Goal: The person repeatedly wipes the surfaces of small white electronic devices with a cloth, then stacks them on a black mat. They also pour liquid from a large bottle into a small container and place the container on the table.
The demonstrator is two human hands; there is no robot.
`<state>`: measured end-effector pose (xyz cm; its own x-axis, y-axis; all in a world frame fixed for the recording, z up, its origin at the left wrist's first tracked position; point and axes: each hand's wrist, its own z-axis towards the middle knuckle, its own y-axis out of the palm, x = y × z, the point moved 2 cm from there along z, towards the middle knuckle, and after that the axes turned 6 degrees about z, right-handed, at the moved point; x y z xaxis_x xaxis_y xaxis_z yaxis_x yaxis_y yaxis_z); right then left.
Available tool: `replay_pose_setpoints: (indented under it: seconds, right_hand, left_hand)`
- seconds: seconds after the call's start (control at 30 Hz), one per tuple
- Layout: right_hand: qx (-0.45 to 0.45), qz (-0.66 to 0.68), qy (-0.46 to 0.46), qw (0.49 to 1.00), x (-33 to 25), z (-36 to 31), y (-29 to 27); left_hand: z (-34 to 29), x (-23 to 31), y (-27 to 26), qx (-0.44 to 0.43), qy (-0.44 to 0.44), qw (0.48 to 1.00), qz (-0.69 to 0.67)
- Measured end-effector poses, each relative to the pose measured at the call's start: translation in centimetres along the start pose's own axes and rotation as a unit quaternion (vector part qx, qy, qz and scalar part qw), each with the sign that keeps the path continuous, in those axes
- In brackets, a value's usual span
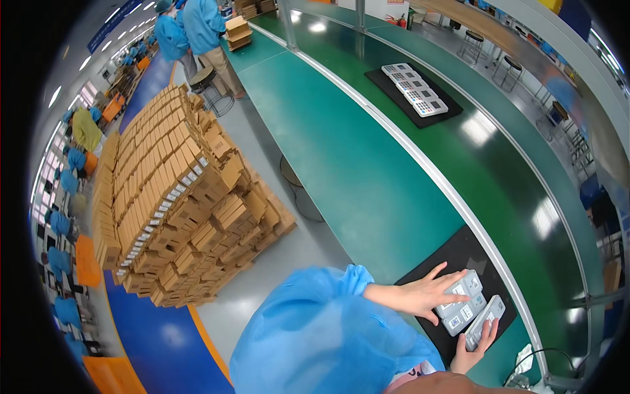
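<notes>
On a black foam mat (420,270) in front of me lie several flat, light-grey devices (459,318) with rounded ends and small printed labels on their upward faces. My left hand (426,293) reaches over them from the left, its fingers spread, and the fingertips touch the row. Nearer to me, my right hand (477,348) has thumb and fingers on either side of one grey device (486,322). That device sits at an angle to the others, with a narrow gap between. Part of its near end is hidden by my fingers.
Beyond a metal rail (420,157), the green conveyor (453,157) bears another black mat (450,118) with several white devices (413,88) with coloured buttons. Stacked cardboard boxes (164,177) fill a pallet on the left. Two people (200,29) in blue stand farther up the line.
</notes>
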<state>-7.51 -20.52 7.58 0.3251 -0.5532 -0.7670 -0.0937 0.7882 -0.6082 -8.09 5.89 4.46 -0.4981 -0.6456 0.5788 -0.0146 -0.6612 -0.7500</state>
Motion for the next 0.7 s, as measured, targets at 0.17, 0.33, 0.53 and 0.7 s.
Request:
replay_pose_setpoints:
  seconds: [0.17,0.33,0.53,0.7]
  right_hand:
    - [0.102,0.090,0.010,0.991,0.4,-0.2,1.6]
    - [0.189,0.229,0.024,0.955,0.4,0.8,3.3]
    - [0.121,0.045,-0.093,0.987,-0.5,0.9,4.8]
    - [0.082,0.050,-0.156,0.983,-0.6,1.2,6.3]
  left_hand:
    - [-0.1,-0.5,0.8,0.023,0.017,1.000,0.003]
    - [0.2,-0.4,-1.1,0.044,0.014,0.999,0.027]
    - [1.7,0.1,0.4,0.031,0.014,0.997,0.072]
    - [0.8,0.3,0.5,-0.007,-0.042,0.992,0.119]
